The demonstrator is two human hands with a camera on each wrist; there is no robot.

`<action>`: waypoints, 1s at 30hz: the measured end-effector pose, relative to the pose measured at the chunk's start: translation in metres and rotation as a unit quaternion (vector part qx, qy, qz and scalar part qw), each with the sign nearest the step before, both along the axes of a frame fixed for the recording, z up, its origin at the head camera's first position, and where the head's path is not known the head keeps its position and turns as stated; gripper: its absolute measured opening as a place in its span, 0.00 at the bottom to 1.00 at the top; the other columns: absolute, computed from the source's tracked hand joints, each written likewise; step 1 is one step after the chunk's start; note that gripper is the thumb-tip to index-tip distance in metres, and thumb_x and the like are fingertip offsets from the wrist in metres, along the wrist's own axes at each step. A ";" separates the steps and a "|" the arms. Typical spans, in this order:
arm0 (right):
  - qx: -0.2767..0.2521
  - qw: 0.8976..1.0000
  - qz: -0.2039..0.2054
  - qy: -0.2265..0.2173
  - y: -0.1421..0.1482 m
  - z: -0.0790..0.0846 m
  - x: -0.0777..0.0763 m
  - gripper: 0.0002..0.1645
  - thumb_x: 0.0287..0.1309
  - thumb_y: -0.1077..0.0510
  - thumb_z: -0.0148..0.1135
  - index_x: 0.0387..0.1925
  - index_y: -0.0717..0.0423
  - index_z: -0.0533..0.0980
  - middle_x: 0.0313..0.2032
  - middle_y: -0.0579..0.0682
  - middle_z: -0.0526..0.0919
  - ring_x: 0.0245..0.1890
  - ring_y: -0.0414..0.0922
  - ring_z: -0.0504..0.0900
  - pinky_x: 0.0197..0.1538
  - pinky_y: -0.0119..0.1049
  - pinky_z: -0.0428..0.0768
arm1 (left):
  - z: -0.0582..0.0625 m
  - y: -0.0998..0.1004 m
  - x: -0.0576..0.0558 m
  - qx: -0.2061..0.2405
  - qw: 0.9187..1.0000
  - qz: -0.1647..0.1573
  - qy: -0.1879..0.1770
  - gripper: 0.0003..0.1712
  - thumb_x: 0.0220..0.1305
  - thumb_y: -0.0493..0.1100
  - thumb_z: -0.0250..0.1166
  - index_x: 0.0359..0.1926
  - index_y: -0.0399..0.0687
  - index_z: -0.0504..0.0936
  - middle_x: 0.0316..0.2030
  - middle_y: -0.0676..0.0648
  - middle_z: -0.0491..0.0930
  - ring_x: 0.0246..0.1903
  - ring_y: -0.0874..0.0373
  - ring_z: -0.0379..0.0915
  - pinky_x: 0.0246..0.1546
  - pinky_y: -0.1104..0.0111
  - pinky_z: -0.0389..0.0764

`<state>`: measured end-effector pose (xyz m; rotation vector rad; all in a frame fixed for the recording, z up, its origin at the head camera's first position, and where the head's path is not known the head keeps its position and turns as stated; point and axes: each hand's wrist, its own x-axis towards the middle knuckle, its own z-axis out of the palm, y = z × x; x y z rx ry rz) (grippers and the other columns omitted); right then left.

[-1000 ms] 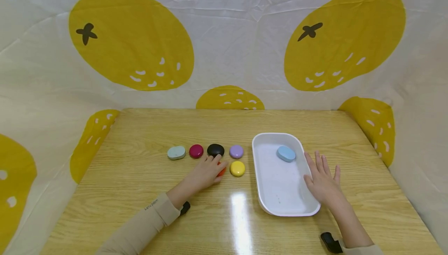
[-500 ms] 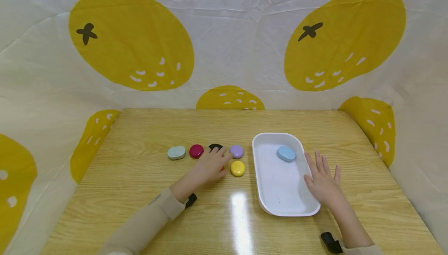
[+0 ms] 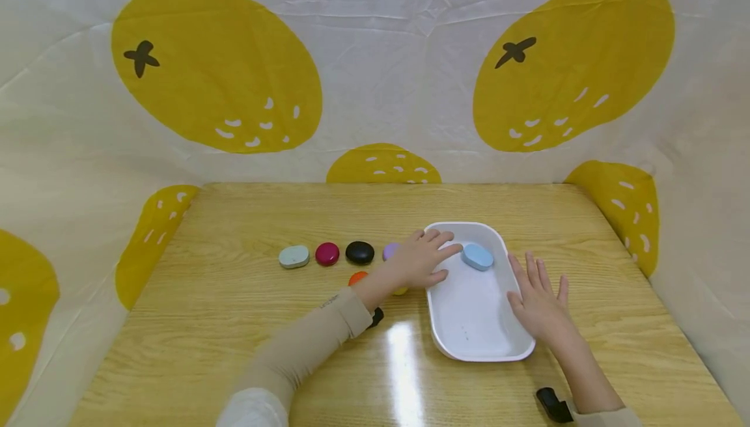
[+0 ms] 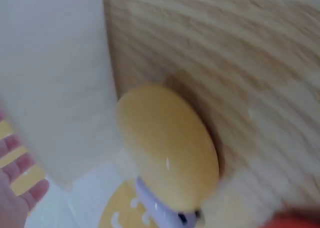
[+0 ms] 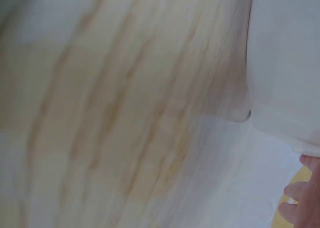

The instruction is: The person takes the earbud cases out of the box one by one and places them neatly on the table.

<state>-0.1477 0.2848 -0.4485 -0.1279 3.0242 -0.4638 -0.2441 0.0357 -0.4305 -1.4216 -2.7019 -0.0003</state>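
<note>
My left hand (image 3: pixel 418 261) reaches over the left rim of a white tray (image 3: pixel 480 354), fingers spread, and nothing shows between them. On the tray floor, just past its fingertips, lies a light blue oval pebble-like piece (image 3: pixel 478 257). My right hand (image 3: pixel 539 310) rests along the right rim with its fingers fanned out. Beneath the left wrist are a yellow piece (image 4: pixel 170 148) and a purple piece (image 4: pixel 161 210), both partly hidden in the head view. An orange piece (image 3: pixel 357 277) peeks out beside the left forearm.
To the left, a pale green piece (image 3: pixel 294 256), a crimson piece (image 3: pixel 327 254) and a black piece (image 3: pixel 360 252) lie in a row on the wooden table (image 3: pixel 263 219). A white cloth (image 3: pixel 375 56) with yellow fruit prints hangs behind the table and at both sides.
From over the orange and black pieces, my left hand has moved right to the tray. Those two pieces show on the table again. The right hand stays at the tray's rim.
</note>
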 end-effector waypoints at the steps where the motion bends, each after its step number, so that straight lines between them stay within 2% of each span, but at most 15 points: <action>1: 0.000 1.000 0.000 0.000 0.000 0.000 0.000 0.39 0.65 0.53 0.41 0.71 0.49 0.36 0.69 0.61 0.28 0.67 0.60 0.26 0.56 0.61 0.16 | -0.002 0.006 -0.001 0.002 1.000 -0.006 0.003 0.29 0.64 0.55 0.49 0.66 0.60 0.59 0.65 0.50 0.58 0.61 0.54 0.55 0.58 0.57 0.61; 6: 0.003 1.000 0.001 0.003 -0.001 0.001 0.000 0.40 0.65 0.53 0.42 0.71 0.48 0.35 0.69 0.61 0.28 0.67 0.60 0.27 0.57 0.63 0.19 | -0.014 0.031 -0.008 0.006 0.999 -0.023 0.041 0.29 0.63 0.54 0.51 0.66 0.62 0.60 0.64 0.51 0.60 0.60 0.55 0.57 0.55 0.60 0.63; 10: 0.006 1.000 0.002 0.005 -0.001 0.000 0.000 0.40 0.65 0.53 0.42 0.71 0.48 0.35 0.69 0.61 0.29 0.67 0.60 0.27 0.57 0.64 0.21 | -0.020 0.049 -0.013 -0.009 0.998 -0.022 0.057 0.30 0.63 0.55 0.51 0.66 0.64 0.60 0.64 0.53 0.61 0.60 0.57 0.57 0.54 0.62 0.64; 19: 0.004 1.000 0.004 0.011 -0.001 0.001 0.000 0.40 0.65 0.54 0.42 0.71 0.49 0.36 0.69 0.63 0.31 0.67 0.61 0.29 0.57 0.65 0.21 | -0.028 0.072 -0.017 -0.043 0.999 0.020 0.012 0.31 0.64 0.57 0.51 0.67 0.68 0.57 0.65 0.55 0.57 0.62 0.58 0.54 0.59 0.62 0.61; 26: 0.007 1.000 0.002 0.008 -0.002 0.001 0.000 0.40 0.65 0.53 0.42 0.71 0.49 0.36 0.69 0.63 0.32 0.68 0.61 0.30 0.57 0.65 0.23 | -0.036 0.081 -0.018 -0.062 0.997 0.034 0.014 0.31 0.63 0.57 0.52 0.66 0.71 0.56 0.65 0.58 0.57 0.62 0.60 0.54 0.58 0.62 0.61; 30: 0.011 1.000 0.001 0.011 -0.002 0.001 0.000 0.40 0.65 0.53 0.42 0.71 0.48 0.36 0.69 0.63 0.32 0.68 0.62 0.32 0.57 0.66 0.25 | -0.039 0.083 -0.017 -0.077 0.996 0.041 -0.002 0.32 0.64 0.56 0.51 0.67 0.72 0.53 0.66 0.58 0.56 0.63 0.60 0.52 0.60 0.61 0.58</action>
